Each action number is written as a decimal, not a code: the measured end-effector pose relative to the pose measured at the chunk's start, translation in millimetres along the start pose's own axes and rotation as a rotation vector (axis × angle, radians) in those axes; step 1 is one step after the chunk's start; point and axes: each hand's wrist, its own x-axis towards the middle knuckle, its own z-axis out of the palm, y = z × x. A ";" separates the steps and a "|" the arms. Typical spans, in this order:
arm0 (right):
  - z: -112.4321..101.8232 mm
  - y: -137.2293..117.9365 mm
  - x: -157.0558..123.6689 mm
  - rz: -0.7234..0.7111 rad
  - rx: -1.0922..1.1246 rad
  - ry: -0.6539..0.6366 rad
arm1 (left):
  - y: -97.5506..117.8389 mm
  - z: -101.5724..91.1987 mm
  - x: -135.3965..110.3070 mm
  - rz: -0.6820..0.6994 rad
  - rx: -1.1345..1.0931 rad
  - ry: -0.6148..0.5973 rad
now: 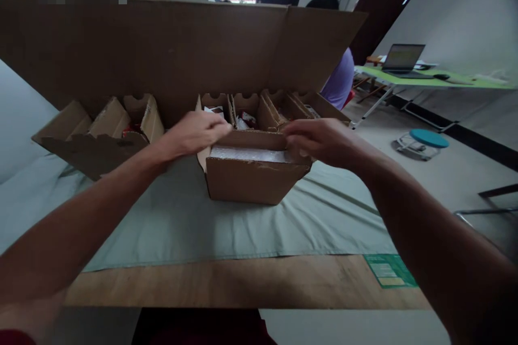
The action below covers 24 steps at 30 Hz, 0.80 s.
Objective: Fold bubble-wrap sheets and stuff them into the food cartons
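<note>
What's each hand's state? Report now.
Left hand: curled at the left of the front box; grip cannot be told.
Right hand: curled at its right; grip cannot be told.

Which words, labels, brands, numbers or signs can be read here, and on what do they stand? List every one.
No text can be read.
Green printed sheet on the wooden table: print too small and blurred.
Laptop screen: contents too blurred.
Pale marked piece in the rightmost cardboard bin: marks too small.
Front cardboard box: no print shows on its near side.
</note>
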 end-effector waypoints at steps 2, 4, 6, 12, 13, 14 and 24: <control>-1.5 8.7 -42.6 0.148 0.092 0.204 | -18.3 0.6 -34.3 -0.018 -0.114 0.364; 14.5 21.7 -80.4 0.305 0.236 0.275 | -44.2 17.2 -67.2 -0.126 -0.317 0.600; 44.7 33.4 -102.6 0.425 0.510 0.237 | -67.2 45.5 -89.3 -0.235 -0.472 0.567; 129.8 23.1 -83.9 0.316 0.920 0.247 | -66.2 117.9 -82.2 -0.049 -0.716 0.227; 136.6 16.8 -79.2 0.323 0.928 0.282 | -61.0 123.0 -78.4 -0.037 -0.725 0.236; 141.6 10.3 -76.8 0.345 0.924 0.317 | -56.2 126.5 -76.7 -0.044 -0.720 0.265; 141.9 -77.8 -93.0 0.270 0.813 0.336 | -31.8 97.7 -196.4 -0.322 -0.548 0.509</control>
